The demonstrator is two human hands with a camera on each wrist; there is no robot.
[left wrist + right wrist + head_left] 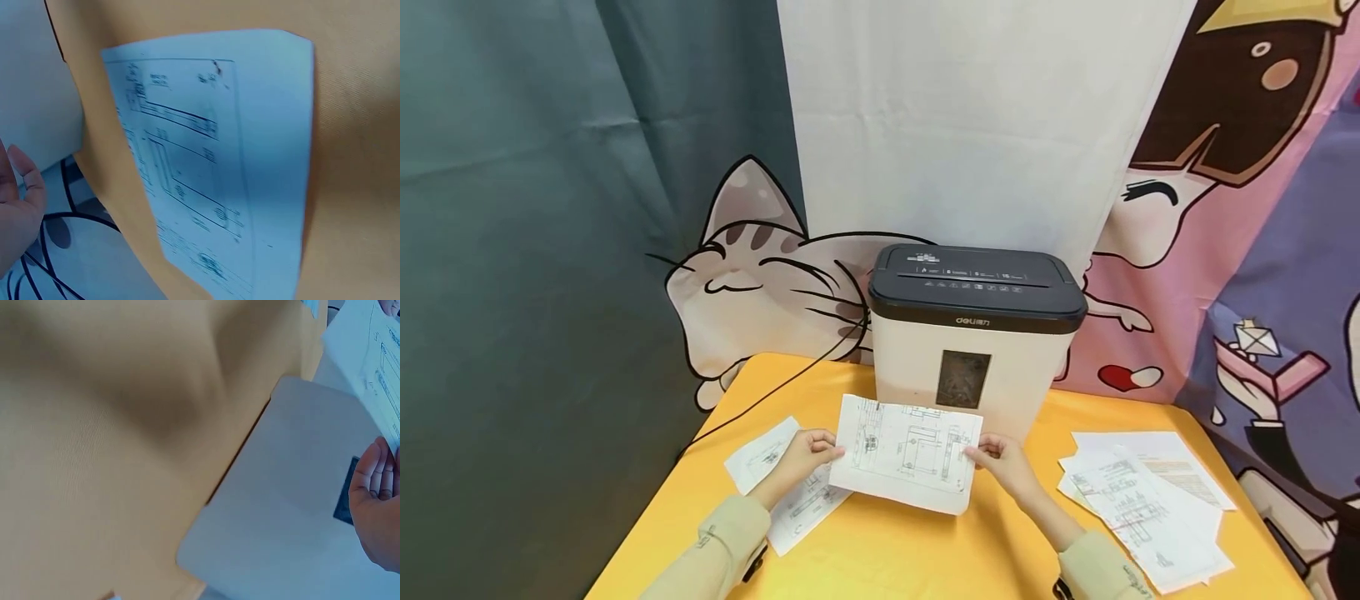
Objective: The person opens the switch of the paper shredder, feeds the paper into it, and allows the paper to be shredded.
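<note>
A printed sheet of paper (pixel 906 454) with line drawings is held up over the table, in front of a paper shredder (pixel 917 350). My left hand (pixel 801 462) pinches its left edge between thumb and fingers. On the opposite edge, my right hand (pixel 1006 468) pinches it the same way; the right wrist view has this hand (pixel 378 506) at the sheet's edge (pixel 369 362). The shredder has a dark lid with a narrow slot (pixel 973 279) on top. In the left wrist view, the left hand (pixel 19 203) is partly cut off.
Loose printed sheets (pixel 808 508) lie under and beside the left forearm; one fills much of the left wrist view (pixel 269 144). A stack of papers (pixel 1150 508) sits on the yellow table (pixel 895 554) at right. A black cord (pixel 767 396) runs left of the shredder. Patterned curtains (pixel 970 125) hang behind.
</note>
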